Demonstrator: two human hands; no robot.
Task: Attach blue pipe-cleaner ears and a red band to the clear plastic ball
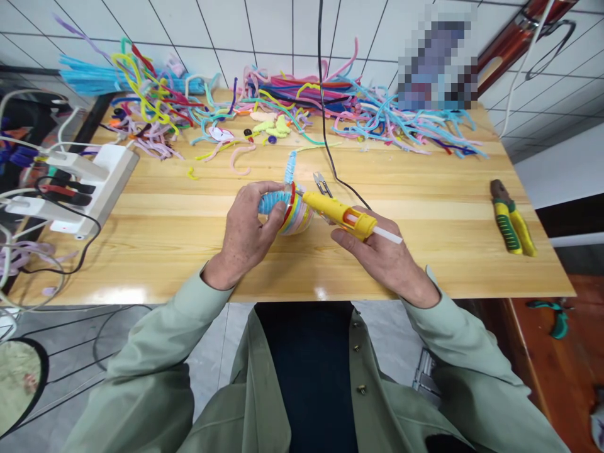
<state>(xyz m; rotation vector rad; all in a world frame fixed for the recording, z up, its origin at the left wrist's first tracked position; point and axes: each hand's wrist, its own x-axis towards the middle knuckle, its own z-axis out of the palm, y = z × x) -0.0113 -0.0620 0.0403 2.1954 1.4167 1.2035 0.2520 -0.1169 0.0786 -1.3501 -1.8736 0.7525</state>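
Observation:
My left hand [252,220] is closed around a rounded craft piece [301,216] wrapped in pipe cleaners, with blue, red, yellow and pink bands. A light-blue wrapped strip [290,167] sticks up behind it. In my right hand [377,248] is a yellow hot glue gun [340,212] with a white glue stick poking out of its back end. Its nozzle points left, at the red band near my left thumb, and I cannot tell whether it touches. Small thread snips [323,184] lie just behind the glue gun. My right fingers are partly hidden under the gun.
Loose pipe cleaners [297,94] in many colours run along the table's back edge. A white power strip [106,182] with cables stands at the left. Yellow-green pliers [512,217] lie at the right. A black cord [322,94] hangs down across the middle of the wooden table [189,264].

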